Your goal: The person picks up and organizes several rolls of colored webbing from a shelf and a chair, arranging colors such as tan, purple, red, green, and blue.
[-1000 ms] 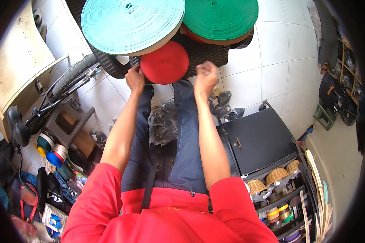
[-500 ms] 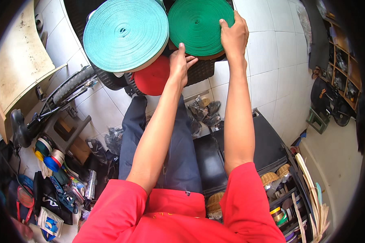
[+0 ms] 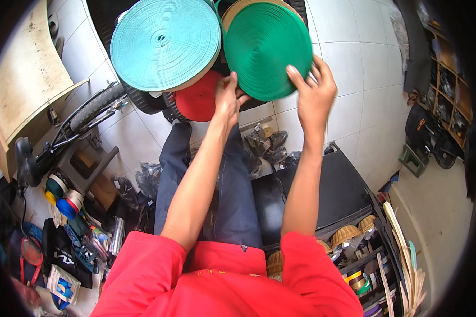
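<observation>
My right hand (image 3: 315,98) grips the right edge of a wide green webbing roll (image 3: 268,53), thumb on its flat face and fingers round the rim. At the roll's lower left edge, my left hand (image 3: 228,101) has its thumb up and its fingertips partly hidden under the rim, holding it. A tan roll (image 3: 254,7) shows behind the green one. To the left lies a larger light-blue webbing roll (image 3: 164,45). Partly covered by it, a smaller red roll (image 3: 197,98) sits beside my left hand.
Beneath the rolls is a black textured surface (image 3: 145,101). A bicycle wheel (image 3: 98,108) and a grey stool (image 3: 84,164) stand at left. Black cases (image 3: 328,185) lie right of my legs, with thin strips (image 3: 402,248) beyond. Plastic-wrapped items (image 3: 267,142) rest on the tiled floor.
The green roll has come toward me and tilted, uncovering the tan roll behind it. My right hand has moved nearer with it; my left hand has shifted slightly nearer.
</observation>
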Tool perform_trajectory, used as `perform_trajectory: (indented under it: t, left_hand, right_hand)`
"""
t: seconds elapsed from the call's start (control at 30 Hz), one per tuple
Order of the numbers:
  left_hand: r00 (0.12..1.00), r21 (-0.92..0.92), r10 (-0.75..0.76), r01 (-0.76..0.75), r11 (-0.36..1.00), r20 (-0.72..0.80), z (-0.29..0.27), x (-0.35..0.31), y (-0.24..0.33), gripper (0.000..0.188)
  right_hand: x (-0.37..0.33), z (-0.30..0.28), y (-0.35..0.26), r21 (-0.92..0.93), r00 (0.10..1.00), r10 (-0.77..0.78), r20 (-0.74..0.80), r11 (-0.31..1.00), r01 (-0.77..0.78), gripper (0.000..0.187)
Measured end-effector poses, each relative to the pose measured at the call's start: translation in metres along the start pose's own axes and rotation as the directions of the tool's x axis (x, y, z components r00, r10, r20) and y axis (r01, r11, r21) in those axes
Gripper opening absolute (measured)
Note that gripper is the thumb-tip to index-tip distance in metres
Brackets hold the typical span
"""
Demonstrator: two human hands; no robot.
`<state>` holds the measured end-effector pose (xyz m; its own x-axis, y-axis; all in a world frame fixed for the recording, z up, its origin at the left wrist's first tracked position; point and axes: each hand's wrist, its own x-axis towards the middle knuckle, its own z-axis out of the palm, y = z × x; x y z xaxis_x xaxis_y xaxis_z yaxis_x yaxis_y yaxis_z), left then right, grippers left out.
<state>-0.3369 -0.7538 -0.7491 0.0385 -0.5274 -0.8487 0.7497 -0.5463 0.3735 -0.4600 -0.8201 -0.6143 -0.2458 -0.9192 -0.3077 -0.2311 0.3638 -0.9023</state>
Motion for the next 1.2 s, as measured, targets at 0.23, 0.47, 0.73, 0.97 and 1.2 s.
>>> perform_trajectory:
  t: [0.23,0.47,0.73,0.97,1.2]
  left_hand:
    - [0.975,-0.083,-0.037,0.056,0.995,0.217,-0.044,-0.081,-0.013,0.053]
    - [0.985,0.268,-0.137,0.106,0.958,0.100,-0.130,-0.114,-0.023,0.056]
    - [0.983,0.599,0.126,-0.183,0.779,0.136,-0.185,-0.097,0.005,0.047]
    - [0.942,0.719,-0.083,-0.189,0.669,0.324,-0.204,-0.085,0.043,0.050]
    - [0.930,0.788,-0.088,-0.249,0.563,0.357,-0.195,-0.088,0.073,0.050]
  right_hand:
    - [-0.105,-0.087,0.046,0.347,0.943,0.333,0.015,0.883,-0.318,0.063]
    - [-0.189,-0.082,0.109,0.375,0.799,0.584,0.143,0.715,-0.589,0.049]
    - [-0.205,-0.047,0.087,0.279,0.721,0.606,0.337,0.667,-0.691,0.073]
    - [-0.197,-0.046,0.069,0.147,0.641,0.591,0.491,0.669,-0.729,0.078]
    - [-0.181,-0.044,0.062,0.019,0.568,0.561,0.602,0.701,-0.713,0.077]
